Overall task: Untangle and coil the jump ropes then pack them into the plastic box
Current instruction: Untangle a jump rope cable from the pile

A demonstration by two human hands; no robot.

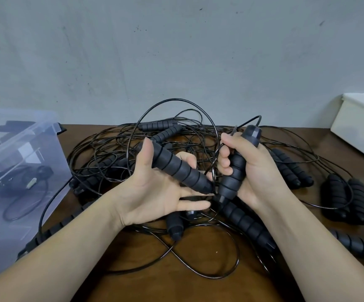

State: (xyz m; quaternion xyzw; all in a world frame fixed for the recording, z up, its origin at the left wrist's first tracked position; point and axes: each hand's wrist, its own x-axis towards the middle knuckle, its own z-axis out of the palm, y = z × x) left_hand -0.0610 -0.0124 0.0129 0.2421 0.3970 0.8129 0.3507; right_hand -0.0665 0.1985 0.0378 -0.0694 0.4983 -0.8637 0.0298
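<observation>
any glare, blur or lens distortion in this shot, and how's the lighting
Head view: soft even light, faint shadows; hazy reflections on the plastic box; wide-angle stretch on the forearms at the bottom; left hand, right hand and their handles sharp.

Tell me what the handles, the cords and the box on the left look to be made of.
The handles: soft foam by the look, matte black, ribbed grip segments with harder-looking smooth end caps. The cords: thin, glossy black, probably plastic-coated; the core cannot be told. The box: translucent, frosted plastic; contents show through dimly.
</observation>
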